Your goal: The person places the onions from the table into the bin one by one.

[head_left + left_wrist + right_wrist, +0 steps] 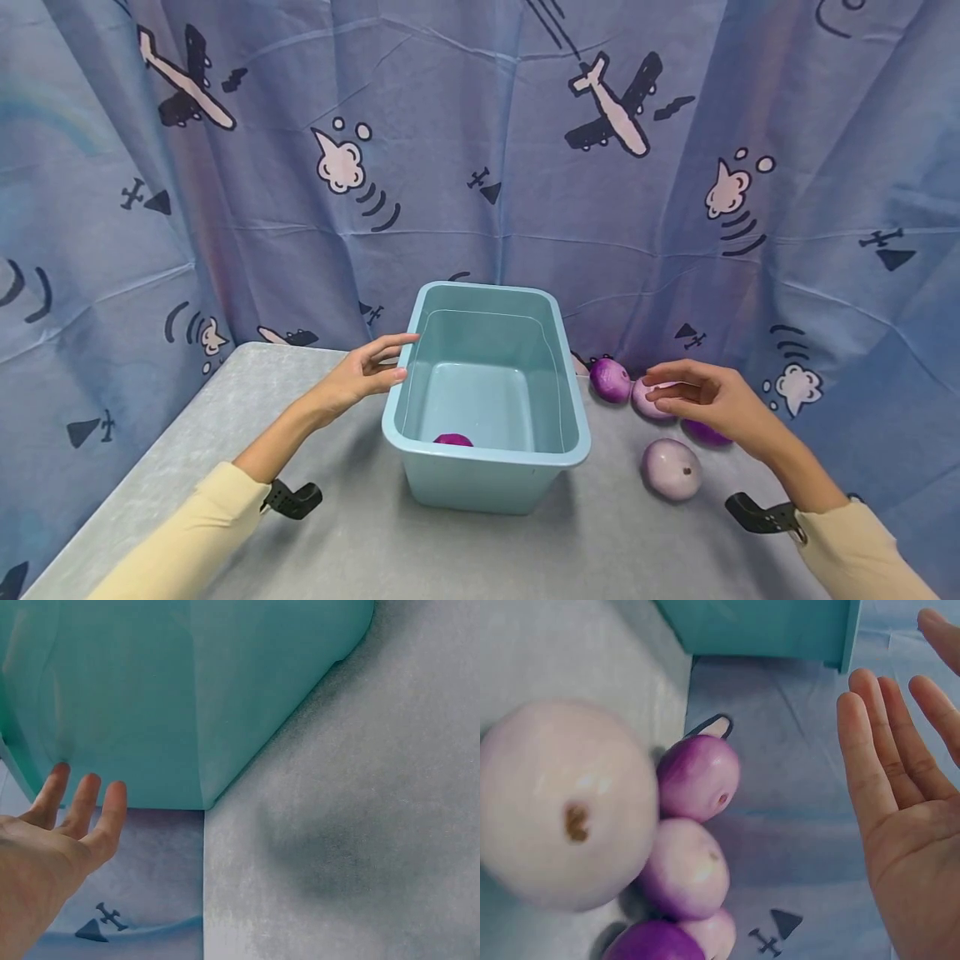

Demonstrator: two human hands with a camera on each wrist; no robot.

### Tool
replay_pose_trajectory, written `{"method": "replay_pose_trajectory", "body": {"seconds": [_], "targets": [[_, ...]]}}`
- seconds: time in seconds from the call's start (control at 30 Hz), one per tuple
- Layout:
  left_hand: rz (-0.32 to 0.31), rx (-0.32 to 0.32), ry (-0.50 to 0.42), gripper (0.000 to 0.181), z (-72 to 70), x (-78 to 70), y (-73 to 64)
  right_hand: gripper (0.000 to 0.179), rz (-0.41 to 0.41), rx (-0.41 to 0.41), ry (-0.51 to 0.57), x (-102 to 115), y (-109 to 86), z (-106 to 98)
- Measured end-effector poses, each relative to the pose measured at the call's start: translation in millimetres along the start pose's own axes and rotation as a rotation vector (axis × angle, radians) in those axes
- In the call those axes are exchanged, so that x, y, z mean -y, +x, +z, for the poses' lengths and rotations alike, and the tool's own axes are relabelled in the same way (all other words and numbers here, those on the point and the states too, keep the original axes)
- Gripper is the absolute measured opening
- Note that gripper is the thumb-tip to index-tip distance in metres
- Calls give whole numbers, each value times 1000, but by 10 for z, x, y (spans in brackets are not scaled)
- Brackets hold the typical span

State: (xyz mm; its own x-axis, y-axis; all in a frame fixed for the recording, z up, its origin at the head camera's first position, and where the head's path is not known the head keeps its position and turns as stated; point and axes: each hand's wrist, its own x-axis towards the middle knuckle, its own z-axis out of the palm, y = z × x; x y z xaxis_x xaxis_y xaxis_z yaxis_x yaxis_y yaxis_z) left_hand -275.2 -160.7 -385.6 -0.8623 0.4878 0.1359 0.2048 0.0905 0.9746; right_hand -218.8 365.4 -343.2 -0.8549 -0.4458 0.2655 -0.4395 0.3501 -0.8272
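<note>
A light-blue plastic bin [487, 457] stands in the middle of the table, with the top of a purple thing [453, 439] showing inside behind its near wall. My left hand [352, 379] is at the bin's left rim, fingers loosely bent and fingertips right at the edge. To the right of the bin, my right hand [712, 404] hovers with its fingers spread and nothing in them. Below and around it lie several purple and white onions: a purple one [610, 381], a pale one [649, 402] partly covered by the fingers, a dark purple one [707, 432], and a large pale one [672, 470] nearest me.
The grey tabletop [337, 533] reaches back to a blue curtain [450, 167] printed with planes, which hangs close behind the bin and the onions. Black straps [292, 500] circle both wrists over cream sleeves [187, 533].
</note>
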Motion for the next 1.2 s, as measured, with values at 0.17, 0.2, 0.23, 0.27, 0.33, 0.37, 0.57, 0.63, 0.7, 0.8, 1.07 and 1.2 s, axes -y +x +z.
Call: {"method": "replay_pose_trajectory", "body": {"seconds": [0.17,0.2,0.23,0.27,0.33,0.37,0.57,0.63,0.7,0.8,1.07,1.2], "targets": [[1,6,-2,61,4,0,5,39,-2,-15,5,-119,-121,-54],[2,7,-4,61,4,-1,4,39,0,-20,3,-140,-147,-63],[3,8,-7,61,3,0,2,39,4,-23,0,-161,-175,-73],[5,9,-10,61,2,4,-1,38,9,-27,-5,-182,-204,-81],[10,14,-17,61,1,7,-2,37,25,-35,-12,-221,-271,-99],[13,18,-21,61,1,8,-2,37,36,-42,-15,-239,-308,-108],[20,23,-25,61,4,4,0,40,94,-66,-14,-377,-556,-136],[18,21,-24,61,5,3,0,42,121,-71,-19,-432,-633,-132],[17,19,-25,61,5,4,1,43,151,-72,-26,-487,-698,-123],[16,17,-20,60,5,1,-1,49,159,-51,-17,-581,-761,-100],[12,16,-16,61,1,3,-5,72,177,39,0,-692,-812,38],[9,17,-14,61,5,4,-14,77,193,45,-15,-717,-815,107]]}}
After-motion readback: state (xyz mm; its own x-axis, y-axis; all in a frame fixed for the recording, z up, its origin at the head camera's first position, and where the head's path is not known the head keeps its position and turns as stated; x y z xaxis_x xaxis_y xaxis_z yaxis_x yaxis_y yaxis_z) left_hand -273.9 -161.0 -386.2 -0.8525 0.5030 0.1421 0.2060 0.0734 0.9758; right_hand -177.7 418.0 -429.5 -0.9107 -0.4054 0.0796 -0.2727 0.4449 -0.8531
